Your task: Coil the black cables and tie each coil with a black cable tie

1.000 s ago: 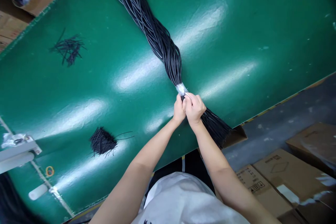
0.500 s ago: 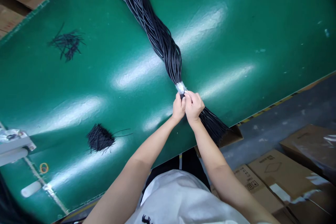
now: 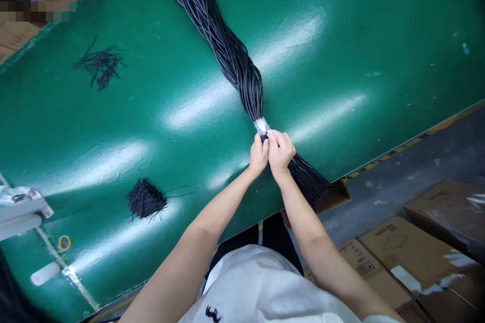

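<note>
At the near edge of the green surface, the loose ends of a black cable bundle fan out like a coarse brush and hang slightly past it, beside an open carton. Just in from that edge, the left hand grasps the bundle below a cloudy, whitish tape band, and the right hand is closed at the band's lower rim, pinching a pale sliver of it (tape, by the look). Beyond the band the glossy strands swell and cross in loose twists toward the far edge. A dense pile of black clippings lies nearer than a thinner heap. Compared with half a second ago, hands and band hold practically the same place; a pixelated block now masks the cartons past the far edge. The bundle's far end is cut off, and the fingers hide the stretch between band and fan.
</note>
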`<state>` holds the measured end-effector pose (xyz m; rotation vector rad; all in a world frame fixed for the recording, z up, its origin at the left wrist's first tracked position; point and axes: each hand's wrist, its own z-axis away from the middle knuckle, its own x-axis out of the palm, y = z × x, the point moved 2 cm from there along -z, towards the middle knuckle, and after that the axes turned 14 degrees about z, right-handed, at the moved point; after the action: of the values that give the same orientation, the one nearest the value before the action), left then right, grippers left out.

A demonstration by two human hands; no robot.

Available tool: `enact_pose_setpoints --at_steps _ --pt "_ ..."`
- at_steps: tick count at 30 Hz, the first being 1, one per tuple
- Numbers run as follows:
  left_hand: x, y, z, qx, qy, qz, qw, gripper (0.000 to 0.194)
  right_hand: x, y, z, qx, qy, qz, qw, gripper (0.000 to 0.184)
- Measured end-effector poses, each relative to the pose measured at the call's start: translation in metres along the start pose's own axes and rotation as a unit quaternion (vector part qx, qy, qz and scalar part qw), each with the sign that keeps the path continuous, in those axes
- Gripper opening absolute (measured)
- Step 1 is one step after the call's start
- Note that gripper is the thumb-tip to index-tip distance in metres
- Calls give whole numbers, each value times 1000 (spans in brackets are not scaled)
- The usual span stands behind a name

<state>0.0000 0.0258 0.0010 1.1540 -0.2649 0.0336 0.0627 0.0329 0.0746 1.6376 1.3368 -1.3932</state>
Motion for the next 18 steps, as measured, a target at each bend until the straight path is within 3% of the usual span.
enact_pose_setpoints --at_steps 18 --pt "0 1 1 -6 0 0 1000 36 -2 -1 -1 1 12 -3 1000 33"
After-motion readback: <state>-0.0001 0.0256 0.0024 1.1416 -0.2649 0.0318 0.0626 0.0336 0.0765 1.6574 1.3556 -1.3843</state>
